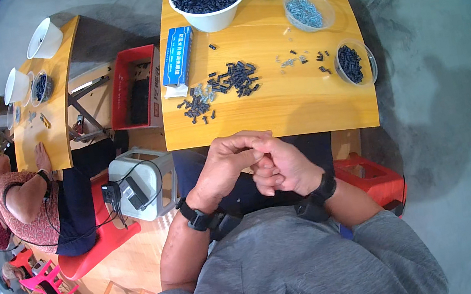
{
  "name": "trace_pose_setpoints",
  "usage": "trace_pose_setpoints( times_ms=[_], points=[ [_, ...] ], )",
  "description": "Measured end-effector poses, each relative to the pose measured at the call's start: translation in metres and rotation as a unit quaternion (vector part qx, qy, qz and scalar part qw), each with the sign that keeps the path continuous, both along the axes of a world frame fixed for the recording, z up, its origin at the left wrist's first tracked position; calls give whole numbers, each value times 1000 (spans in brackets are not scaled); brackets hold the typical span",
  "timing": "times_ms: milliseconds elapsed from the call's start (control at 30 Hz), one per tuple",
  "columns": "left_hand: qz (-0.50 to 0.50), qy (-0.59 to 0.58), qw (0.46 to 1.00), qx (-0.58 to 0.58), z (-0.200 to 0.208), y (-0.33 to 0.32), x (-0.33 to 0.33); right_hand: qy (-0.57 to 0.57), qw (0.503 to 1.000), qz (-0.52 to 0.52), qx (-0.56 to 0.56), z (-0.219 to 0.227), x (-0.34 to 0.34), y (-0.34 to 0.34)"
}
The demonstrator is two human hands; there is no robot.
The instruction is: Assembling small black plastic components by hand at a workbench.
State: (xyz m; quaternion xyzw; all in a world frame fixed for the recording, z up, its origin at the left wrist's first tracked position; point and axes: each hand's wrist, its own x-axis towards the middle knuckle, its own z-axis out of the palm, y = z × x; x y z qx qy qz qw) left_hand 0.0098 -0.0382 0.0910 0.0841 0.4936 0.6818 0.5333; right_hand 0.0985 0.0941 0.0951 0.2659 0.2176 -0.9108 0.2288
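Two hands, the left hand (pixel 223 164) and the right hand (pixel 289 166), meet just off the near edge of the tabletop (pixel 280 118), fingertips together; whatever small piece may be pinched between them is hidden, so I cannot tell what the grip is on. Ahead and to the left lies a loose cluster of black pieces (pixel 198 109) beside silver pieces (pixel 204 94); a few of the black ones seem to have a stem, perhaps already joined, though they are too small to be sure. Next to it, a larger black pile (pixel 238 77) looks unworked. Toward the right, pale bits (pixel 290 62) lie scattered near a clear tub (pixel 375 67) partly filled with dark pieces, whether finished or raw I cannot tell. Farther back, a white bowl (pixel 213 23) is heaped with more black ones, and a silver-blue heap (pixel 305 13) sits in its own container; by that supply, most of the work is probably left.
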Motion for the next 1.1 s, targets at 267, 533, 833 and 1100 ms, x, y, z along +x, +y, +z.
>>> trace_pose_setpoints(
  times_ms=[267,533,833,1100],
  points=[
    [52,202,969,-131,-79,23,-13,65,497,-32,864,13,3,125],
    [91,50,985,-141,-78,25,-12,-94,348,67,930,5,1,210],
    [100,29,981,-162,-80,23,-14,268,442,-20,856,-47,-39,141],
    [102,14,984,-145,-80,22,-15,337,457,50,821,-79,-68,105]
  ],
)
